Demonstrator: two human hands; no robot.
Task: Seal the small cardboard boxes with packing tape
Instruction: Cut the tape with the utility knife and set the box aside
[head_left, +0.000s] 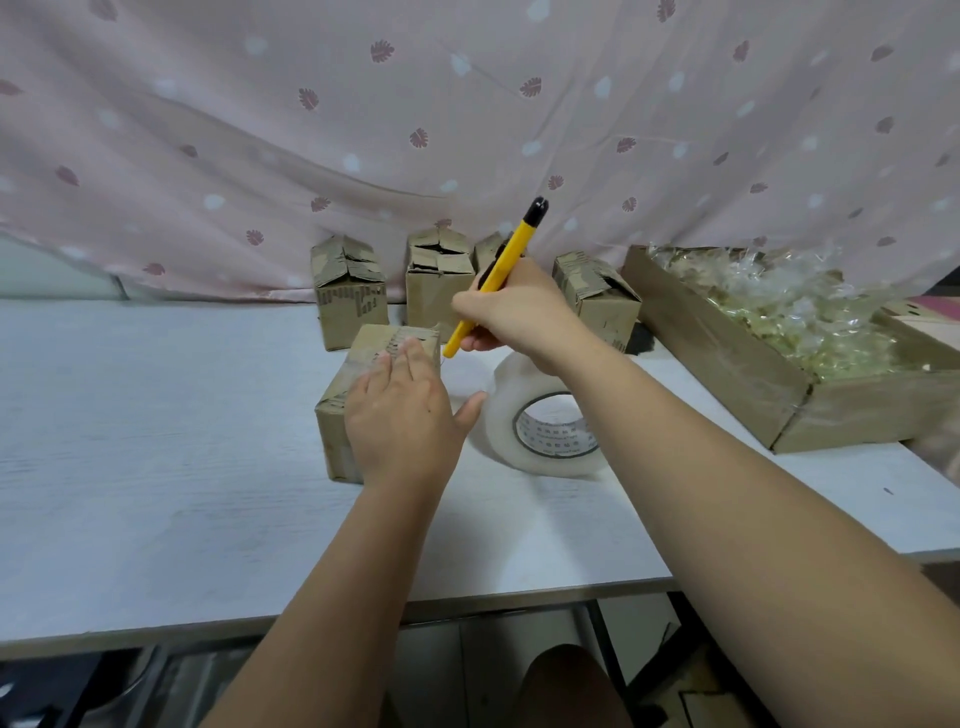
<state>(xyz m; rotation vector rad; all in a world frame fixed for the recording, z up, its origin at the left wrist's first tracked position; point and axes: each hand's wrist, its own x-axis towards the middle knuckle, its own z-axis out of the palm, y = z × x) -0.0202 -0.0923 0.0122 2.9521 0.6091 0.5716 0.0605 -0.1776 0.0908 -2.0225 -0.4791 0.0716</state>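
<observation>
Cardboard box (337, 410) lies pinned under the flat, open left hand (402, 415); right hand (511, 314), grip closed around a yellow utility knife (496, 275), looks set to cut the tape from the packing tape roll (545, 415).

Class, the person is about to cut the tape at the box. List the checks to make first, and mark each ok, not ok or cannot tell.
1. Left hand flat on the front box, steadying it: ok.
2. Yellow knife held in the right hand: ok.
3. Blade out: cannot tell.
4. Knife tip at the box's far right edge: ok.
5. Left fingers clear of the tip: not ok, close.
6. Tape roll beside the box: ok.
</observation>
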